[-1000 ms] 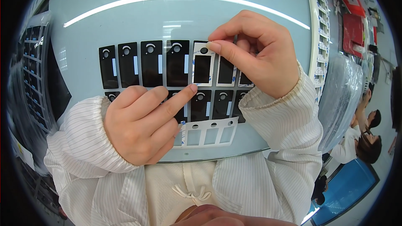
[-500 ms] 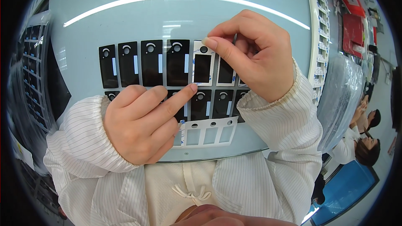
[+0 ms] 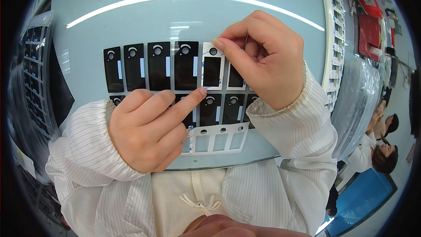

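Two rows of black rectangular panels, each with a round hole, lie on the glossy table. Over one upper-row panel sits a white adhesive frame with blue marks, its round cutout over the panel's hole. My right hand pinches with thumb and index fingertip at this frame's top right corner. At its bottom edge rests the stretched index fingertip of my left hand; the other fingers are loosely curled and hold nothing visible. Another white-framed panel lies partly under my right hand. My left hand covers part of the lower row.
Near the table's front edge lies a white cutout sheet with several openings. Plastic-wrapped trays of black panels stand at the left. A white strip of parts, clear plastic bags and red bins line the right. Other people sit beyond.
My right hand has shifted very slightly, its thumb tip still at the frame's top corner. The left hand has stayed in place.
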Available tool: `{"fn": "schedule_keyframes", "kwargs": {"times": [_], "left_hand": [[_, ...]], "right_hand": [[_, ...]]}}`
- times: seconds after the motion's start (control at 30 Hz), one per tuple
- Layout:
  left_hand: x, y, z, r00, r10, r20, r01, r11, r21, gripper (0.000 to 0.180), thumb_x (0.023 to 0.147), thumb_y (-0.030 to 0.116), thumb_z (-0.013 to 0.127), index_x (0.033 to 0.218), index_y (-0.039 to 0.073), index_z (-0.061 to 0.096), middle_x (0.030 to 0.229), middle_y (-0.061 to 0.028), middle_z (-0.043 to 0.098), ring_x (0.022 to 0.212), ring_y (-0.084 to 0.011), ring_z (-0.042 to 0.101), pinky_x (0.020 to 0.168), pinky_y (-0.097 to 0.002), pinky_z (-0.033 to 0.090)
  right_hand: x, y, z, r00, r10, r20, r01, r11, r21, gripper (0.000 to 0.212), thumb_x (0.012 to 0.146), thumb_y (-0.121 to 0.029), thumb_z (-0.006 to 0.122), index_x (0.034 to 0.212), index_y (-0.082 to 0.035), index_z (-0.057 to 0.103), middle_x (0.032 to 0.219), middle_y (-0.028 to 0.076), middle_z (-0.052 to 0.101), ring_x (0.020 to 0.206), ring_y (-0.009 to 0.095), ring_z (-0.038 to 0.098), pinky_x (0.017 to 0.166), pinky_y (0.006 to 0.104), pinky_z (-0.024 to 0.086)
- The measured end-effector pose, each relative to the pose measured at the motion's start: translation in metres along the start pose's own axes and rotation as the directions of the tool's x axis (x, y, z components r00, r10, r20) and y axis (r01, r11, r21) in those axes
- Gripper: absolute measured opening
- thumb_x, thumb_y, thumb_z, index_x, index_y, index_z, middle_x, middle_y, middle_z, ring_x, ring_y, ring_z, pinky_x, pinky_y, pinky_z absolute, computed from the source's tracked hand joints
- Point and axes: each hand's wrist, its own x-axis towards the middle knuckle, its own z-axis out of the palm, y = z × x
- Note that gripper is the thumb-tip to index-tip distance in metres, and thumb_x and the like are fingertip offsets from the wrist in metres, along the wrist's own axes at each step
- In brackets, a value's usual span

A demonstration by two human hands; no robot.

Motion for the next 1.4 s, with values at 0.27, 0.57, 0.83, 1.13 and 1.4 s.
{"fn": "schedule_keyframes", "kwargs": {"times": [0.27, 0.57, 0.83, 1.13, 1.4], "left_hand": [[0.001, -0.001, 0.000, 1.000, -0.003, -0.004, 0.003, 1.000, 0.001, 0.016, 0.057, 0.014, 0.063, 0.062, 0.003, 0.052, 0.116, -0.0200, 0.067, 0.082, -0.0251, 0.060, 0.067, -0.0318, 0.041], [0.001, 0.001, -0.001, 1.000, -0.004, 0.005, 0.004, 1.000, -0.028, 0.017, 0.058, 0.013, 0.064, 0.064, 0.002, 0.053, 0.115, -0.0216, 0.067, 0.084, -0.0258, 0.060, 0.066, -0.0317, 0.040], [0.001, 0.007, -0.002, 0.996, -0.002, -0.086, -0.010, 0.990, -0.141, 0.018, 0.060, 0.012, 0.069, 0.067, 0.003, 0.055, 0.093, -0.0165, 0.067, 0.080, -0.0265, 0.059, 0.064, -0.0350, 0.041], [-0.004, 0.006, -0.010, 0.995, -0.071, -0.075, 0.058, 0.984, -0.168, 0.019, 0.063, 0.009, 0.075, 0.071, 0.007, 0.059, 0.066, -0.0041, 0.051, 0.065, -0.0241, 0.048, 0.063, -0.0363, 0.034], [-0.006, 0.003, -0.020, 0.979, -0.200, -0.031, 0.181, 0.934, -0.308, 0.014, 0.076, 0.015, 0.077, 0.084, 0.007, 0.067, 0.068, -0.0020, 0.056, 0.061, -0.0178, 0.049, 0.060, -0.0317, 0.036]], "right_hand": [[0.000, 0.000, 0.001, 0.998, -0.050, -0.049, 0.048, 0.998, -0.052, 0.010, 0.076, 0.002, 0.076, 0.081, 0.000, 0.067, 0.070, 0.000, 0.057, 0.048, 0.002, 0.042, 0.044, 0.0182, 0.032], [0.001, -0.004, -0.006, 0.994, 0.111, 0.020, -0.111, 0.993, 0.027, 0.015, 0.071, 0.002, 0.075, 0.081, -0.003, 0.065, 0.067, 0.006, 0.056, 0.053, 0.014, 0.055, 0.052, 0.0271, 0.045], [0.000, -0.001, -0.011, 0.962, 0.256, 0.092, -0.268, 0.949, 0.164, 0.016, 0.086, 0.000, 0.068, 0.101, 0.003, 0.065, 0.075, -0.001, 0.057, 0.058, 0.001, 0.050, 0.054, 0.0152, 0.040], [-0.001, -0.036, -0.038, 0.852, 0.328, 0.407, -0.513, 0.673, 0.532, 0.019, 0.087, -0.005, 0.069, 0.104, 0.002, 0.067, 0.081, 0.005, 0.069, 0.048, 0.002, 0.052, 0.043, 0.0159, 0.037], [-0.012, -0.048, -0.036, 0.707, 0.124, 0.696, -0.469, 0.819, 0.331, 0.008, 0.086, -0.007, 0.073, 0.089, 0.000, 0.072, 0.077, 0.001, 0.068, 0.063, 0.003, 0.055, 0.055, 0.0174, 0.041]]}}
